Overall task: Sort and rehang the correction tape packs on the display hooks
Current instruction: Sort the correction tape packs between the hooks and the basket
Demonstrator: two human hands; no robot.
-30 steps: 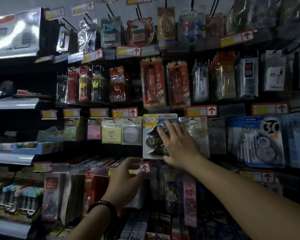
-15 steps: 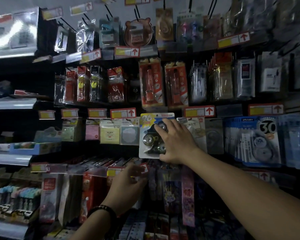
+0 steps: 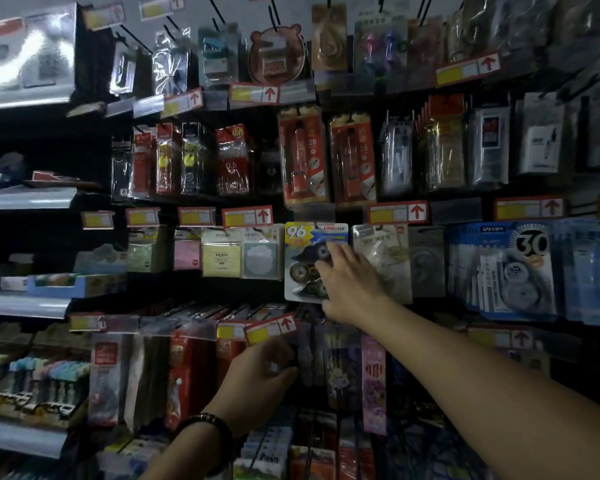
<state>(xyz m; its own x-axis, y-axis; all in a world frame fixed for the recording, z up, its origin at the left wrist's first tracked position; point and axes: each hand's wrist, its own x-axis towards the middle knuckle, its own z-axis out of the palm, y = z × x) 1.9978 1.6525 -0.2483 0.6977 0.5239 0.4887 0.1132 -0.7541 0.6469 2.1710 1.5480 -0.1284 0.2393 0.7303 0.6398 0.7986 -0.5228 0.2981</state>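
The yellow-and-white cardboard correction tape pack marked 96 (image 3: 302, 263) hung in the middle row. It was between the square paper sticky-note pads (image 3: 222, 256) on its left and a clear plastic blister pack (image 3: 387, 252) on its right. The right hand (image 3: 352, 285) lay on the front of its right half. Farther right hung the blue packs marked 30 (image 3: 515, 271). The red 2B lead packs (image 3: 303, 157) hung above. The left hand (image 3: 257, 379) was lower, just under a red-bordered arrow price tag (image 3: 271, 329).
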